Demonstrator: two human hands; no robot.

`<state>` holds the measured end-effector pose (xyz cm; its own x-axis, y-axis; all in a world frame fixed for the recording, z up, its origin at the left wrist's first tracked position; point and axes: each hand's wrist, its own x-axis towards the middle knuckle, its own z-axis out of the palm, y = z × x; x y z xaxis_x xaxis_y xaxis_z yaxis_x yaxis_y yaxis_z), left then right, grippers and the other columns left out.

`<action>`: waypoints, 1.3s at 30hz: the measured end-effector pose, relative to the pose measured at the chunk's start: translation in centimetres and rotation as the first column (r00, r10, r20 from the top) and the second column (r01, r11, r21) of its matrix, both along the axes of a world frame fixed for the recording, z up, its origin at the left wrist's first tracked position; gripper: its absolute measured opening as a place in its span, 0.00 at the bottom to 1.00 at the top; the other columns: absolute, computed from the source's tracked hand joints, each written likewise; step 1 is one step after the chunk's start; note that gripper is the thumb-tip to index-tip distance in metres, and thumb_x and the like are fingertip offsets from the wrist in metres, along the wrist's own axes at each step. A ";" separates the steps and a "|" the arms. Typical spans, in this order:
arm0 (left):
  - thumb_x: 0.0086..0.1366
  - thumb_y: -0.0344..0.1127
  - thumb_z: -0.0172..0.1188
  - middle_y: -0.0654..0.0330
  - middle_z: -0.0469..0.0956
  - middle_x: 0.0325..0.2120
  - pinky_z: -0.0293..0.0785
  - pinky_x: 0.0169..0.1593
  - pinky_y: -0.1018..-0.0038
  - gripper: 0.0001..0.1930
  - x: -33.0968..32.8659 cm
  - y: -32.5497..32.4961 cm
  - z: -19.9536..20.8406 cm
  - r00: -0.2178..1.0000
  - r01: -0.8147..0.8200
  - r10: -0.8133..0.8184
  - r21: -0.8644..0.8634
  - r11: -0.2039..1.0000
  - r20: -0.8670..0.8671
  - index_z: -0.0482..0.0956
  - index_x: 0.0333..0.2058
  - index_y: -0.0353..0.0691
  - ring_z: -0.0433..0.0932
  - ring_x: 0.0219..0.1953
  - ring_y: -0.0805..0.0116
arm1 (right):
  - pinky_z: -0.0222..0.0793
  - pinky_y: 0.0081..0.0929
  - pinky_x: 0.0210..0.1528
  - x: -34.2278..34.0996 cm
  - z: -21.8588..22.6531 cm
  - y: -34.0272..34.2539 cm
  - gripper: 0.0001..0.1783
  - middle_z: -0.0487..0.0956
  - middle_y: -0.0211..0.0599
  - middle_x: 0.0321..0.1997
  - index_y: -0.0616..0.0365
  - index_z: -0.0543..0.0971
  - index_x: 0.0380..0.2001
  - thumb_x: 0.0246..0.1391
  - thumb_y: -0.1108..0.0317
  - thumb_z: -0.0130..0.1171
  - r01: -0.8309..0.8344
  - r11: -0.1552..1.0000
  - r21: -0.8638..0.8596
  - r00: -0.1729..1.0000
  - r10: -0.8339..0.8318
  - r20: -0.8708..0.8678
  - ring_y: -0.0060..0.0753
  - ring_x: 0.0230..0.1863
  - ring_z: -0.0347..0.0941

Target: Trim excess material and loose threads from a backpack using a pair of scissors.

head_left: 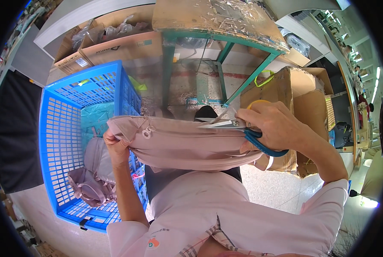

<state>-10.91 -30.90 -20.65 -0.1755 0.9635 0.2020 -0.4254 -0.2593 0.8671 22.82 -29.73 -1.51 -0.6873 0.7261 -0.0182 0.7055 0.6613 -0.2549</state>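
A dusty-pink fabric bag [187, 145] is stretched sideways across my lap, a zipper seam along its upper edge and a small looped pull near its left end. My left hand [117, 147] grips the bag's left corner, fingers wrapped round the fabric. In my right hand [279, 124] is a pair of scissors [230, 124] with a blue and a yellow handle. The metal blades point left, parted, over the seam on the bag's upper edge. I cannot tell whether they touch the fabric. A pale strap loop hangs at the bag's right end.
At my left stands a blue plastic crate [118, 92] holding more pinkish bags [99, 158] and a teal package [97, 118]. Ahead is a green-legged table [217, 19] strewn with scraps. Open cardboard boxes stand at the right [277, 94] and back left [123, 47].
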 end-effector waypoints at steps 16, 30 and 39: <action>0.33 0.27 0.69 0.63 0.76 0.31 0.69 0.43 0.76 0.22 -0.4 -1.3 -0.3 0.999 -0.052 0.052 -0.037 0.998 -0.013 0.75 0.32 0.36 0.74 0.33 0.73 | 0.64 0.31 0.19 -0.7 -0.8 0.2 0.16 0.70 0.40 0.15 0.56 0.70 0.28 0.40 0.57 0.60 -0.125 0.991 -0.042 0.992 0.126 0.018 0.40 0.17 0.69; 0.36 0.27 0.69 0.60 0.76 0.32 0.68 0.43 0.74 0.20 -0.4 -2.1 0.1 0.997 -0.064 0.064 0.002 0.998 -0.042 0.75 0.32 0.34 0.74 0.34 0.71 | 0.65 0.34 0.23 -2.8 0.2 0.2 0.10 0.73 0.41 0.18 0.57 0.70 0.26 0.40 0.66 0.56 -0.089 0.994 -0.065 0.995 0.092 0.037 0.41 0.21 0.71; 0.34 0.40 0.73 0.61 0.76 0.30 0.68 0.39 0.79 0.26 -0.3 -2.5 0.2 0.990 -0.116 0.115 -0.006 0.993 -0.079 0.77 0.31 0.31 0.74 0.32 0.73 | 0.64 0.33 0.23 -2.9 0.5 -0.3 0.19 0.71 0.40 0.17 0.57 0.70 0.26 0.38 0.53 0.61 -0.025 0.986 -0.164 0.995 0.041 0.092 0.41 0.19 0.70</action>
<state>-11.17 -33.45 -20.44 -0.2699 0.9398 0.2098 -0.3240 -0.2938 0.8993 19.96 -30.07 -1.00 -0.7004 0.6850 -0.2007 0.7100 0.6399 -0.2938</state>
